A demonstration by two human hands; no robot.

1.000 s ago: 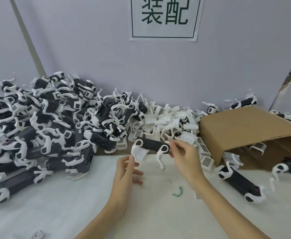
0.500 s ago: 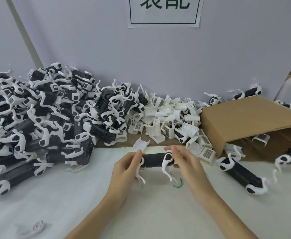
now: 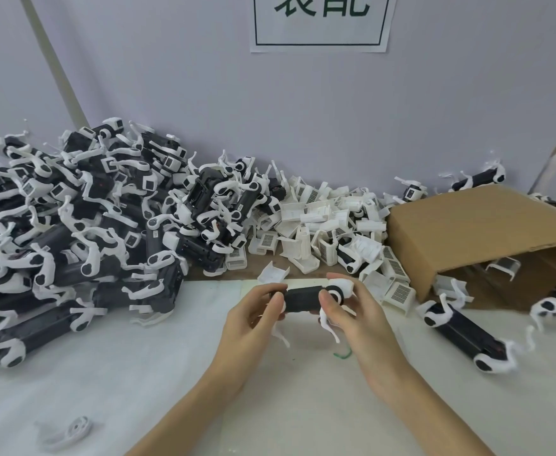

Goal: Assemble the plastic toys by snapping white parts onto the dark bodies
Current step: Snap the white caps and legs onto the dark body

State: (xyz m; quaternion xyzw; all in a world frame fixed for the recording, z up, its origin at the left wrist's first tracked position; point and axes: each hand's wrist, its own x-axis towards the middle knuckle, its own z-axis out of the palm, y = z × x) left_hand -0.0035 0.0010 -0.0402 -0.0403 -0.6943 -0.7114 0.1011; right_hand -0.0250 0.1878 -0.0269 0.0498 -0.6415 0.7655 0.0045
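Observation:
A dark toy body [image 3: 303, 298] with white legs hangs between my two hands above the white mat [image 3: 138, 373]. My left hand [image 3: 253, 315] grips its left end, where a white leg dangles below my fingers. My right hand [image 3: 352, 314] grips the right end, thumb on a round white hip piece [image 3: 340, 289]. A loose white shell part [image 3: 271, 274] lies just behind my left hand. More white shell parts [image 3: 329, 225] are heaped at the back centre.
A big pile of assembled toys [image 3: 72, 225] fills the left. A tipped cardboard box [image 3: 484, 235] lies at the right, with two dark bodies [image 3: 461, 334] before it. A green wire scrap [image 3: 342, 355] and a white ring piece [image 3: 75, 431] lie on the mat.
The toy body came down from in front of the parts heap toward the mat. My left hand, open a second ago, closed on its left end; the right hand kept its hold.

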